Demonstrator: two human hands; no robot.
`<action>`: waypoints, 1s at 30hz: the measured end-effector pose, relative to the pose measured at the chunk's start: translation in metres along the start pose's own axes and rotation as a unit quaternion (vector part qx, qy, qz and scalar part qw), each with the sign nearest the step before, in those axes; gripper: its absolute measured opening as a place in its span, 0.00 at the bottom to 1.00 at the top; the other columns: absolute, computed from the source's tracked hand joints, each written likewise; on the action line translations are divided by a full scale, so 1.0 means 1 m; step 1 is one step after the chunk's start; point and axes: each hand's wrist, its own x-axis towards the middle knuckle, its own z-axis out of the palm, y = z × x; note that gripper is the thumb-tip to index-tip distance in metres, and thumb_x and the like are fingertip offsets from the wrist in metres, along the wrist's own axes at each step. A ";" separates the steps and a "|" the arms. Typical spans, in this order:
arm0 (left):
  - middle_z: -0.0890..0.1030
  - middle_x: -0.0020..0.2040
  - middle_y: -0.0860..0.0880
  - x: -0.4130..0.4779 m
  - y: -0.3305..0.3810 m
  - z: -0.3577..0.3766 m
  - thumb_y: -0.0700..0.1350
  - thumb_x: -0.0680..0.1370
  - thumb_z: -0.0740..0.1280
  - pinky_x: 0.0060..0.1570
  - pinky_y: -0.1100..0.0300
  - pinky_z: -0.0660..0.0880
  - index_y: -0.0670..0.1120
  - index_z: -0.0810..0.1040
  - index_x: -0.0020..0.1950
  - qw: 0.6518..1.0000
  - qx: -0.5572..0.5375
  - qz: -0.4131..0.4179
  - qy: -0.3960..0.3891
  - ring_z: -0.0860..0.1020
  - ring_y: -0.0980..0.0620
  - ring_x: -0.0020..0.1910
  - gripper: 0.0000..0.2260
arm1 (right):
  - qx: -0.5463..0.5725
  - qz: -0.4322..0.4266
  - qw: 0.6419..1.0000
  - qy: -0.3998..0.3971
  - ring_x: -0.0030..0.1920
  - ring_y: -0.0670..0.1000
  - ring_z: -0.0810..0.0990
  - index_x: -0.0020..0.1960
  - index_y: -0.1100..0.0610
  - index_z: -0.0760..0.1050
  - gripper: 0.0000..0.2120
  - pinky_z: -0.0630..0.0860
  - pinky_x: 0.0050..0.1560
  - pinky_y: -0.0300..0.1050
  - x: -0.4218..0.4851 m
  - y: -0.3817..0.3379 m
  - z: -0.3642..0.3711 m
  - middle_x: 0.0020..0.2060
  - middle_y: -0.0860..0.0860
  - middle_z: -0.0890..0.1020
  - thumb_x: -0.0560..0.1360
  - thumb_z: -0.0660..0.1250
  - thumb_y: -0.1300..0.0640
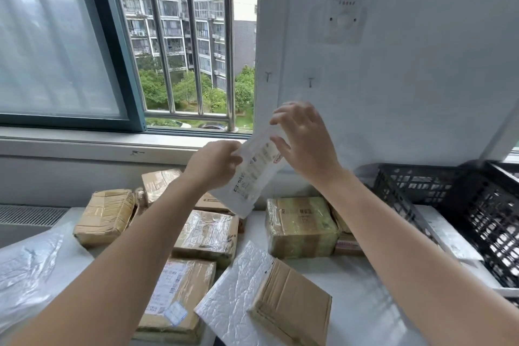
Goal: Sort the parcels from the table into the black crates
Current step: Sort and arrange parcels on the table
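Note:
A flat white mailer with a printed label (250, 177) is held up above the table, tilted. My left hand (214, 163) grips its left edge with curled fingers. My right hand (303, 137) is at its upper right corner, fingers spread, fingertips touching the edge. Below, several brown taped cardboard parcels lie on the white table (351, 289), among them a large one (300, 226) and a flat one (292, 306) resting on a white bubble mailer (233, 298). A black crate (477, 205) stands at the right.
A window with metal bars (196, 36) and its sill are behind the table. A white wall panel (393, 64) rises behind the crate. Crumpled clear plastic (28, 270) lies at the table's left edge. White flat packets (446, 236) lean inside the crate.

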 end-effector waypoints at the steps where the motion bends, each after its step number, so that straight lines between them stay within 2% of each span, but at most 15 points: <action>1: 0.80 0.42 0.50 -0.003 -0.005 0.001 0.42 0.81 0.63 0.39 0.55 0.76 0.51 0.78 0.48 0.997 -0.076 -0.013 0.014 0.78 0.48 0.42 0.06 | -0.001 0.033 0.999 0.015 0.59 0.62 0.78 0.55 0.64 0.78 0.15 0.70 0.67 0.62 -0.005 0.000 0.002 0.55 0.60 0.80 0.72 0.76 0.60; 3: 0.83 0.43 0.50 -0.010 -0.011 0.002 0.41 0.81 0.65 0.39 0.55 0.78 0.50 0.79 0.46 0.967 -0.246 -0.049 0.052 0.81 0.50 0.42 0.07 | 0.010 0.145 0.989 -0.002 0.65 0.62 0.73 0.63 0.62 0.75 0.20 0.66 0.69 0.61 -0.016 -0.002 0.007 0.63 0.61 0.75 0.74 0.73 0.56; 5: 0.84 0.41 0.53 -0.019 -0.011 0.003 0.41 0.81 0.66 0.34 0.60 0.78 0.53 0.79 0.46 0.906 -0.405 -0.094 0.077 0.83 0.52 0.41 0.07 | 0.081 0.294 0.950 -0.064 0.70 0.58 0.66 0.72 0.58 0.67 0.30 0.63 0.71 0.55 -0.026 -0.002 0.011 0.69 0.59 0.68 0.75 0.71 0.49; 8: 0.85 0.41 0.53 -0.031 -0.009 0.002 0.41 0.80 0.68 0.35 0.59 0.80 0.51 0.79 0.49 0.832 -0.534 -0.117 0.098 0.84 0.52 0.40 0.04 | 0.313 0.470 0.816 -0.125 0.69 0.53 0.69 0.78 0.53 0.56 0.40 0.70 0.63 0.49 -0.028 0.000 0.012 0.72 0.54 0.67 0.75 0.71 0.42; 9: 0.85 0.40 0.53 -0.035 -0.008 0.002 0.41 0.79 0.68 0.35 0.59 0.80 0.50 0.79 0.50 0.820 -0.550 -0.116 0.105 0.84 0.53 0.39 0.04 | 0.366 0.497 0.776 -0.131 0.67 0.52 0.71 0.78 0.53 0.56 0.40 0.72 0.57 0.45 -0.028 0.001 0.012 0.72 0.52 0.69 0.74 0.71 0.41; 10: 0.86 0.40 0.53 -0.039 -0.006 0.002 0.41 0.79 0.68 0.34 0.61 0.80 0.50 0.79 0.50 0.814 -0.559 -0.114 0.112 0.84 0.53 0.38 0.04 | 0.392 0.505 0.758 -0.131 0.63 0.49 0.74 0.77 0.53 0.60 0.37 0.72 0.50 0.40 -0.028 0.001 0.010 0.69 0.50 0.73 0.74 0.71 0.42; 12: 0.86 0.42 0.54 -0.047 -0.002 0.003 0.41 0.79 0.68 0.35 0.60 0.81 0.50 0.78 0.51 0.811 -0.561 -0.107 0.125 0.85 0.53 0.40 0.05 | 0.410 0.479 0.771 -0.090 0.52 0.44 0.80 0.68 0.51 0.70 0.26 0.75 0.42 0.35 -0.030 0.001 0.007 0.59 0.46 0.79 0.74 0.72 0.45; 14: 0.86 0.45 0.54 -0.056 0.002 0.002 0.40 0.78 0.70 0.37 0.59 0.82 0.51 0.78 0.54 0.816 -0.552 -0.090 0.146 0.85 0.52 0.43 0.08 | 0.411 0.442 0.797 -0.033 0.45 0.45 0.84 0.57 0.47 0.73 0.14 0.81 0.40 0.40 -0.033 -0.002 0.001 0.47 0.45 0.84 0.74 0.73 0.47; 17: 0.85 0.47 0.58 -0.067 0.009 -0.003 0.38 0.77 0.71 0.36 0.64 0.80 0.54 0.76 0.56 0.828 -0.526 -0.036 0.188 0.85 0.56 0.44 0.13 | 0.389 0.367 0.845 0.019 0.38 0.40 0.83 0.51 0.44 0.72 0.10 0.80 0.38 0.36 -0.035 -0.010 -0.013 0.41 0.38 0.83 0.76 0.72 0.50; 19: 0.85 0.47 0.59 -0.072 0.015 -0.006 0.37 0.77 0.71 0.37 0.65 0.80 0.56 0.76 0.55 0.829 -0.519 -0.011 0.208 0.85 0.57 0.44 0.15 | 0.385 0.348 0.853 0.051 0.37 0.39 0.82 0.50 0.44 0.72 0.09 0.78 0.36 0.34 -0.037 -0.013 -0.021 0.40 0.36 0.83 0.76 0.72 0.51; 21: 0.85 0.47 0.58 -0.074 0.020 -0.007 0.36 0.76 0.70 0.38 0.65 0.80 0.58 0.77 0.54 0.825 -0.522 0.001 0.218 0.85 0.56 0.45 0.17 | 0.386 0.355 0.847 0.079 0.35 0.42 0.80 0.47 0.43 0.72 0.09 0.77 0.36 0.37 -0.038 -0.012 -0.027 0.36 0.38 0.81 0.76 0.72 0.51; 24: 0.86 0.47 0.56 -0.074 0.028 -0.006 0.35 0.77 0.70 0.39 0.62 0.81 0.57 0.77 0.54 0.822 -0.529 0.015 0.211 0.85 0.54 0.45 0.17 | 0.357 0.365 0.854 0.105 0.30 0.41 0.72 0.43 0.44 0.71 0.10 0.71 0.31 0.33 -0.040 -0.006 -0.035 0.30 0.40 0.75 0.75 0.73 0.50; 26: 0.86 0.48 0.55 -0.073 0.034 -0.005 0.34 0.77 0.69 0.39 0.62 0.81 0.55 0.77 0.55 0.820 -0.533 0.020 0.205 0.85 0.54 0.45 0.16 | 0.342 0.367 0.858 0.110 0.31 0.45 0.73 0.42 0.47 0.70 0.11 0.72 0.31 0.40 -0.040 -0.003 -0.041 0.31 0.48 0.75 0.75 0.72 0.50; 28: 0.86 0.48 0.55 -0.070 0.041 -0.003 0.34 0.77 0.69 0.41 0.61 0.81 0.54 0.77 0.55 0.823 -0.530 0.018 0.206 0.85 0.54 0.46 0.16 | 0.335 0.370 0.860 0.106 0.33 0.54 0.75 0.43 0.50 0.70 0.11 0.76 0.36 0.51 -0.040 0.001 -0.046 0.38 0.60 0.77 0.75 0.72 0.50; 30: 0.86 0.48 0.55 -0.068 0.047 -0.001 0.34 0.77 0.69 0.42 0.59 0.82 0.55 0.77 0.55 0.825 -0.527 0.012 0.205 0.85 0.54 0.46 0.16 | 0.326 0.369 0.864 0.105 0.36 0.58 0.77 0.43 0.51 0.70 0.11 0.77 0.37 0.54 -0.042 0.008 -0.051 0.39 0.62 0.77 0.76 0.72 0.51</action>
